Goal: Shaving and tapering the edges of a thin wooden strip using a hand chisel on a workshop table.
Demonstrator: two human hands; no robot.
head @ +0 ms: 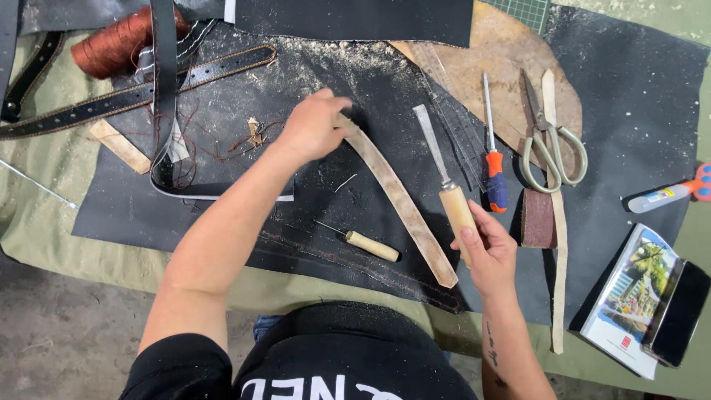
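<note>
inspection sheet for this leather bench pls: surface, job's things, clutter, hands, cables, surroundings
Surface: black leather sheet over an olive cloth, dusted with pale shavings.
Job's things: tan leather strip lying diagonally; wooden-handled chisel beside it.
Clutter: awl, orange-handled screwdriver, scissors, sanding block, thread spool, black belts, booklet, phone.
Hands: left hand touches the strip's upper end; right hand has a grip on the chisel handle.
Cables: nothing seen.
Surroundings: grey concrete floor at lower left; green cutting mat at the top edge.
</note>
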